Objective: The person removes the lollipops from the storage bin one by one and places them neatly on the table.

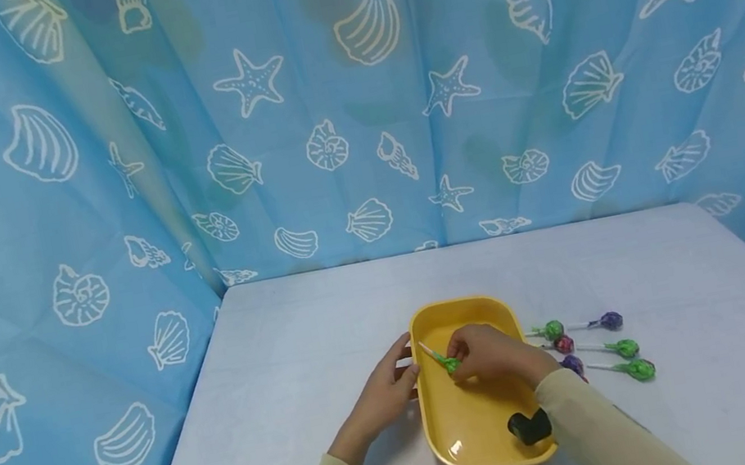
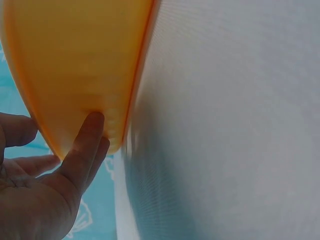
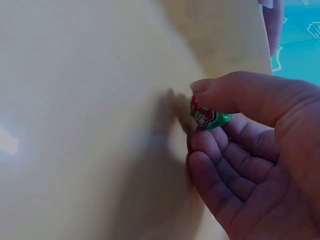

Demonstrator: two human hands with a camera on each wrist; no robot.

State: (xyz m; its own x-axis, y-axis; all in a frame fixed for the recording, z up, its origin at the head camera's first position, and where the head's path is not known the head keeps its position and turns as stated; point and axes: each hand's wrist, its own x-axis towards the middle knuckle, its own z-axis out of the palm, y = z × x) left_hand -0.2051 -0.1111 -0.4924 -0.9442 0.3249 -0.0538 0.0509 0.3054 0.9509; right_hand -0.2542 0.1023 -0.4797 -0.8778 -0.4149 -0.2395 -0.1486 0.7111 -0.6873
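A yellow tray [image 1: 489, 436] stands on the table. Over its inside, my right hand [image 1: 491, 354] pinches a lollipop [image 1: 451, 364] in a green wrapper, its white stick pointing toward the tray's far left. Thumb and fingertips hold the wrapped candy [image 3: 204, 114] in the right wrist view, where the stick is hidden. At the tray's left side is my left hand [image 1: 384, 392], its fingers fairly straight and touching the wall and rim. The left wrist view shows two fingertips [image 2: 92, 122] resting against the outer wall [image 2: 80, 60].
Right of the tray lie several lollipops: green ones [image 1: 639, 370], a purple one [image 1: 611, 321] and a red one [image 1: 564, 345]. My right forearm [image 1: 601, 425] partly covers that group. A blue seashell curtain [image 1: 335, 189] hangs behind the white table [image 1: 313, 318].
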